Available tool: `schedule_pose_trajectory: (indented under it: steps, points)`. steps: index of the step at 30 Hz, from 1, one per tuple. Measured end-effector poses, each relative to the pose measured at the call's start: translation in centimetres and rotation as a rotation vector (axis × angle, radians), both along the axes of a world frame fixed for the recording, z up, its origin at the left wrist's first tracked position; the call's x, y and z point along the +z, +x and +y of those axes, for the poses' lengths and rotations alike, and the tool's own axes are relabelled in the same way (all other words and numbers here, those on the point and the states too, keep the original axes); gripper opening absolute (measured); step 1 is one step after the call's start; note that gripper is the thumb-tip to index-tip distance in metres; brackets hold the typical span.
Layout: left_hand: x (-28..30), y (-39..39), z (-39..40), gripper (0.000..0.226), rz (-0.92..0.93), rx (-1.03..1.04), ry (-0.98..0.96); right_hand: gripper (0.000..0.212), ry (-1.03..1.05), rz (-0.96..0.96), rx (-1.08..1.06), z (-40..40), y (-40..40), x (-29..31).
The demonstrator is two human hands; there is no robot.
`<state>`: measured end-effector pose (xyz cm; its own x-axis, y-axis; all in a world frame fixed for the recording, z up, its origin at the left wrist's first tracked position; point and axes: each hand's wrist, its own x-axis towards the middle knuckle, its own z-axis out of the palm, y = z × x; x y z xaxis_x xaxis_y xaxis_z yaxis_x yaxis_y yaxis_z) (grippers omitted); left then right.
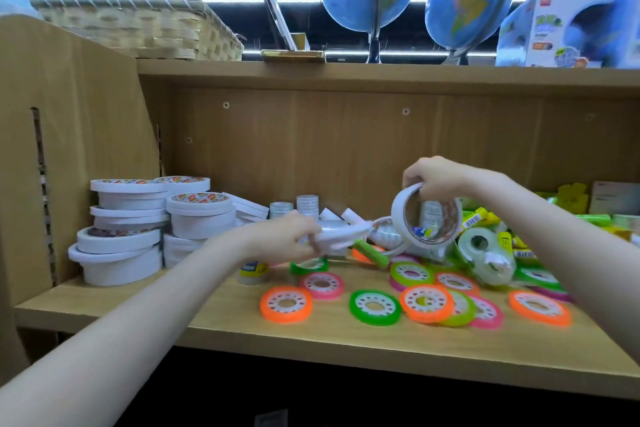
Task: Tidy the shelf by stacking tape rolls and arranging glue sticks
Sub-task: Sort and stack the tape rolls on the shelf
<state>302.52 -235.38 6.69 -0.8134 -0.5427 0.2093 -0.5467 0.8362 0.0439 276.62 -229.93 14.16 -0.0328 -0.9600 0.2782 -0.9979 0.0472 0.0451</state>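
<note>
I see my right hand [437, 177] raised above the middle of the shelf [173, 315], its grip curled round a wide white tape roll [420, 218] hanging tilted beneath the fingers. My left hand [280, 236] pinches a blurred white roll [341, 234] just left of it. Stacked white rolls [138, 229] fill the shelf's left end; neon rolls [377, 305] lie scattered along the front edge.

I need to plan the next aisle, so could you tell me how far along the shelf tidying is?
Done: white tape rolls stand stacked at the left. In hand: the right hand holds a clear tape roll; the left hand grips something white. Left: the neon tape rolls lie scattered, and the glue sticks are still jumbled.
</note>
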Motion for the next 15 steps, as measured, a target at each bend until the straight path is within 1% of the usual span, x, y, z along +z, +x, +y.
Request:
schedule_pose_trajectory:
  steps: [1, 3, 5, 6, 7, 9, 11, 12, 13, 15]
  points:
    - [0.5, -0.1, 0.1, 0.011, 0.054, -0.023, 0.041, 0.024, 0.050, -0.040, -0.016, 0.1, -0.4, 0.2]
    - [1.4, -0.3, 0.4, 0.011, 0.104, -0.051, 0.079, 0.021, 0.205, -0.135, -0.020, 0.5, -0.7, 0.3]
    - [1.7, -0.8, 0.6, 0.018, 0.108, -0.028, 0.081, 0.021, 0.327, -0.208, 0.025, 1.0, -0.5, 0.0]
    - [1.7, -1.0, 0.7, 0.021, 0.116, -0.011, 0.072, 0.024, 0.341, -0.253, 0.059, 1.2, -0.4, -0.1]
    - [1.6, -1.1, 0.7, 0.023, 0.139, 0.004, 0.059, 0.026, 0.333, -0.305, 0.098, 1.4, -0.2, -0.2]
    - [1.8, -0.9, 1.1, 0.024, 0.270, -0.010, 0.045, 0.024, 0.238, -0.391, 0.169, 2.0, 0.2, 0.0]
    - [2.1, -0.2, 1.6, 0.024, 0.463, -0.040, 0.032, 0.021, 0.084, -0.408, 0.229, 2.5, 1.0, 0.6]
    - [2.3, 0.3, 2.0, 0.018, 0.561, -0.059, 0.025, 0.021, 0.025, -0.416, 0.265, 2.9, 1.6, 1.0]
    - [2.7, 1.0, 2.5, 0.015, 0.644, -0.080, 0.007, 0.021, -0.013, -0.430, 0.300, 3.2, 2.3, 1.5]
    - [3.5, 2.7, 3.8, 0.019, 0.770, -0.089, -0.045, 0.020, -0.039, -0.449, 0.376, 4.0, 4.2, 2.4]
